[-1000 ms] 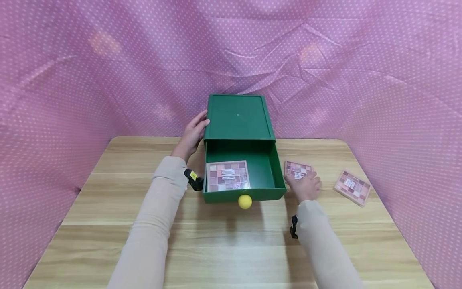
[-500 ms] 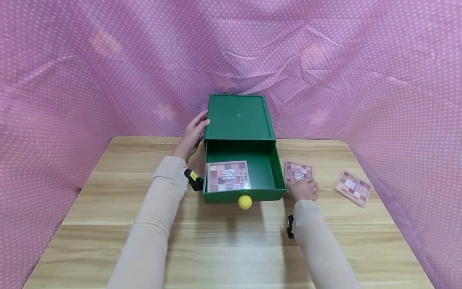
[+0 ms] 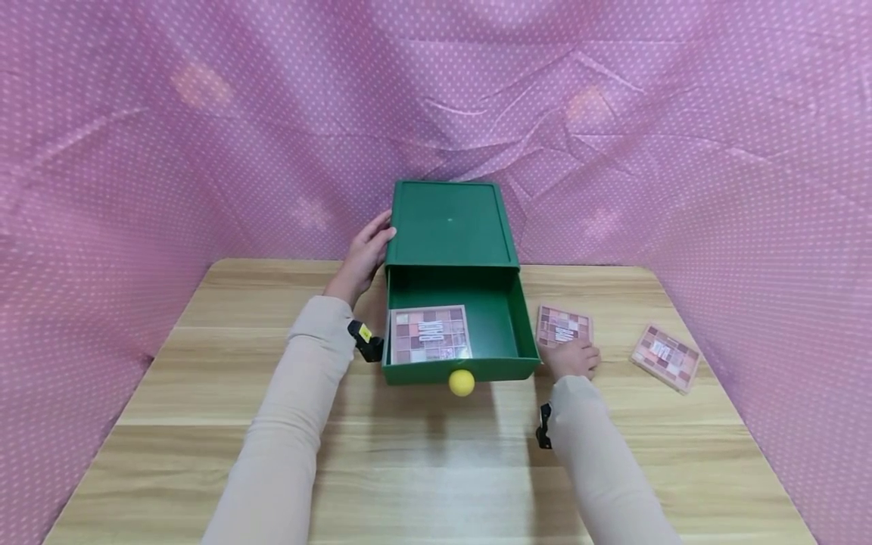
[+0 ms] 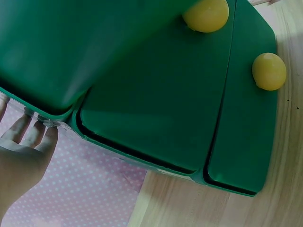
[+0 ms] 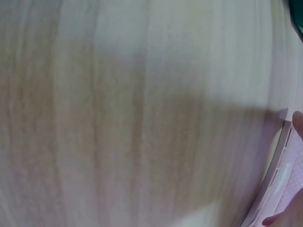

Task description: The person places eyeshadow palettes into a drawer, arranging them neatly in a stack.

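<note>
A green drawer cabinet (image 3: 450,223) stands at the back middle with its top drawer (image 3: 496,322) pulled out. My left hand (image 3: 361,261) rests against the cabinet's left side, its fingers (image 4: 35,135) stretched along the wall in the left wrist view. Inside the drawer's left half lies an eyeshadow palette (image 3: 431,334). To the drawer's right, my right hand (image 3: 574,359) grips a second eyeshadow palette (image 3: 564,322) at its near edge, thumb on the left and fingers on the right. That palette's edge (image 5: 271,182) shows between thumb and finger in the right wrist view.
A third eyeshadow palette (image 3: 666,358) lies tilted on the wooden table (image 3: 436,469) at far right. A yellow knob (image 3: 462,383) sticks out from the open drawer's front. Lower drawers (image 4: 151,113) carry yellow knobs too. Pink dotted cloth (image 3: 306,113) hangs behind and at both sides.
My right hand has drawn back slightly toward me and left, settling at the near edge of the palette and uncovering more of its top. The left hand, cabinet and drawer have stayed put.
</note>
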`<state>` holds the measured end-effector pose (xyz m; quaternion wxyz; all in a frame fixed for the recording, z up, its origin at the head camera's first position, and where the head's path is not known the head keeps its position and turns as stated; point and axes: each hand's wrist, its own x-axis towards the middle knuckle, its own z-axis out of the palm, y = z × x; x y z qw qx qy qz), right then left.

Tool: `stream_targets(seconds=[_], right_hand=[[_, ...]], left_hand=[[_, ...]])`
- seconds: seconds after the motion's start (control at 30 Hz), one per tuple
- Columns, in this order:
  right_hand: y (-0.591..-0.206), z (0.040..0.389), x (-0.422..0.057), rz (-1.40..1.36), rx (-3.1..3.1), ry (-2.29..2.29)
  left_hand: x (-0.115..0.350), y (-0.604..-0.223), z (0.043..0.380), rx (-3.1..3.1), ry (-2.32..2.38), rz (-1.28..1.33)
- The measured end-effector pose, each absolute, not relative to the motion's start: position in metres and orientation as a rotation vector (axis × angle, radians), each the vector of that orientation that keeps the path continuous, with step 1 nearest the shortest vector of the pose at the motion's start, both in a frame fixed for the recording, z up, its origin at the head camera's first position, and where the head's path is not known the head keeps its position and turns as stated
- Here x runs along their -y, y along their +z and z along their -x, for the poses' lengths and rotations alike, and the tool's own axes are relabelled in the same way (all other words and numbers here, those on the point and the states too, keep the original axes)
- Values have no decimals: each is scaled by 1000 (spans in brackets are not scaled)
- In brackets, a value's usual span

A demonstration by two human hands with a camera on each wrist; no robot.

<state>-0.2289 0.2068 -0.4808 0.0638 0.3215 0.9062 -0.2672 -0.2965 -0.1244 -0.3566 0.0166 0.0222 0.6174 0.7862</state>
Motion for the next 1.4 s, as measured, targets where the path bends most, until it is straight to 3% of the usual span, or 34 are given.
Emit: stream_targets(seconds=[0.97, 1.4], right_hand=[[-498, 214, -229, -802, -2867, -1129], [-473, 212, -236, -607, -2983, -1197]], left_hand=[[126, -357, 295, -1912, 2449, -98], [125, -360, 293, -1909, 2477, -110]])
